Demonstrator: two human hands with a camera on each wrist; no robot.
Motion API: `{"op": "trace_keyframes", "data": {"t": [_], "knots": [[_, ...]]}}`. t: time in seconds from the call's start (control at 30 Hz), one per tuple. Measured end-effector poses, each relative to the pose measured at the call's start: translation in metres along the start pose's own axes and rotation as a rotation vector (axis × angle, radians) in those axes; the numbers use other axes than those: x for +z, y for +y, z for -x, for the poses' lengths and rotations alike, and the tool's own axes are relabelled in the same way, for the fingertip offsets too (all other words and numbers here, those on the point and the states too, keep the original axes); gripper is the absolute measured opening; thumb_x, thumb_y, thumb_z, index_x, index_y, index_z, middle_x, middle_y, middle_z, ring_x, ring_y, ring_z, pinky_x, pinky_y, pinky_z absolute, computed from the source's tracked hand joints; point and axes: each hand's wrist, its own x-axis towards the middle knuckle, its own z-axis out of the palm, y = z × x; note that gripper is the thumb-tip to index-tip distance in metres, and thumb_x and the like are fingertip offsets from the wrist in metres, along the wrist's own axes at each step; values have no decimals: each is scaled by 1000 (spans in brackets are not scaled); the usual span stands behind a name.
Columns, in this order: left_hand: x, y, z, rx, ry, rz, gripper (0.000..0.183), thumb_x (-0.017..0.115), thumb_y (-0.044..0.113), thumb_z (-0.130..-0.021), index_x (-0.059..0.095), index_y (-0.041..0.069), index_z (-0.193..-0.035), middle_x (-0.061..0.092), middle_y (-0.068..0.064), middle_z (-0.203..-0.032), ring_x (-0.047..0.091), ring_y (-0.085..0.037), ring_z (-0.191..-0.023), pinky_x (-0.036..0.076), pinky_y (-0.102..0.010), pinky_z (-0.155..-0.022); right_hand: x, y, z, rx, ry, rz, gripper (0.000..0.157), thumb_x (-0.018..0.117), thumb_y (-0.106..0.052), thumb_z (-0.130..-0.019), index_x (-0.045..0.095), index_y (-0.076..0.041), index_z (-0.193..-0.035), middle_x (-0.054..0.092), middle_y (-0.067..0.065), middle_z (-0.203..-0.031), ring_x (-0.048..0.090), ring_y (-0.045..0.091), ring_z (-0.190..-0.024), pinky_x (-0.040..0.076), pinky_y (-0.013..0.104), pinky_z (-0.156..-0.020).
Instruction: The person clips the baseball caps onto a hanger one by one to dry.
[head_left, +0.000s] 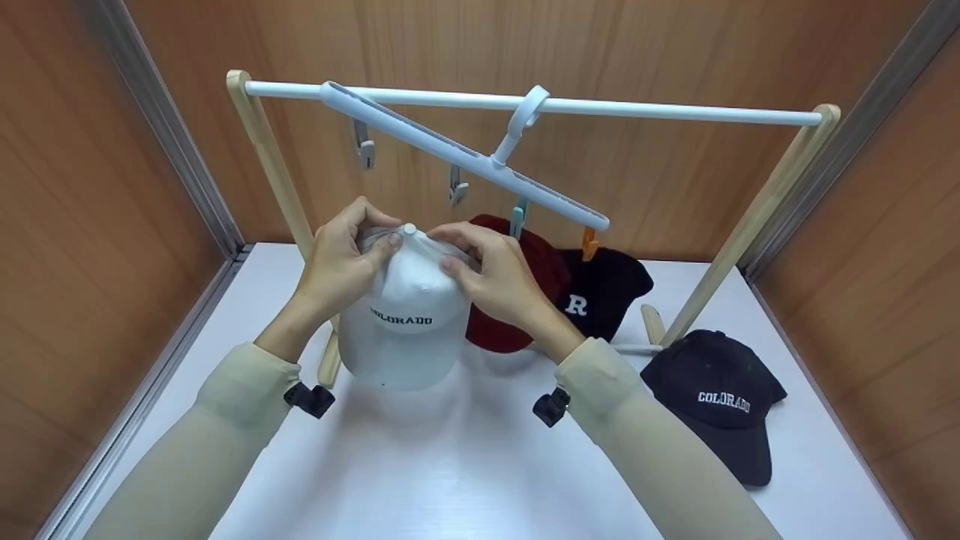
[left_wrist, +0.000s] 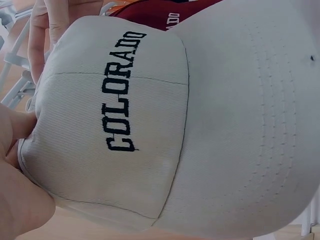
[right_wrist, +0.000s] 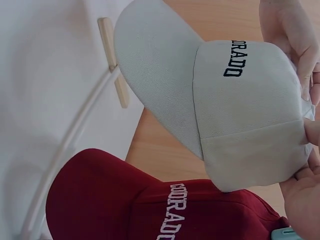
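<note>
Left hand [head_left: 337, 262] and right hand [head_left: 495, 277] pinch the white cap [head_left: 415, 349] by its top, while the red cap [head_left: 541, 262] likely helps tilt the hanger [head_left: 427, 137] rightward.

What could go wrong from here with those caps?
The white cap is pinched near its top by the left grip and right grip, so it might slip and drop. The hanger slopes down toward the red cap and black cap; a bump could slide it along the bar. The right grip is near the red cap, so it might knock it off the teal clip.
</note>
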Motion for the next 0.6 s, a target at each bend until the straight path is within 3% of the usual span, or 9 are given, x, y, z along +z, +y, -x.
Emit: {"op": "trace_keyframes", "data": {"t": [0.2,0.37,0.47,0.6], "knots": [[0,0,-5,-33,-16,14,16,68,7,-104,64,3,-119,70,-7,-119,67,-18,-115,54,-42,-107,-1,-1,-3,53,20,-23,30,72,-10,-102,71,-10,-132,74,6,-120,68,17,-100,60,30,-92],[-1,0,-8,-63,-36,61,19,67,9,-105,62,2,-122,70,-7,-122,66,-17,-116,53,-41,-108,-1,-4,-3,132,101,-36,26,72,-14,-103,68,-7,-127,71,7,-111,65,19,-94,60,30,-86],[-3,1,-9,-68,-43,83,20,67,10,-105,62,3,-122,69,-7,-122,66,-16,-115,54,-40,-106,-1,-9,-4,194,153,-56,32,71,-19,-103,61,-4,-130,68,10,-120,66,21,-98,61,32,-87],[-4,2,-10,-64,-52,104,20,67,9,-104,62,2,-122,69,-7,-120,66,-17,-113,56,-35,-102,-5,-16,-12,271,167,-102,50,66,-30,-106,51,-6,-147,61,12,-141,67,26,-113,59,40,-98]]}}
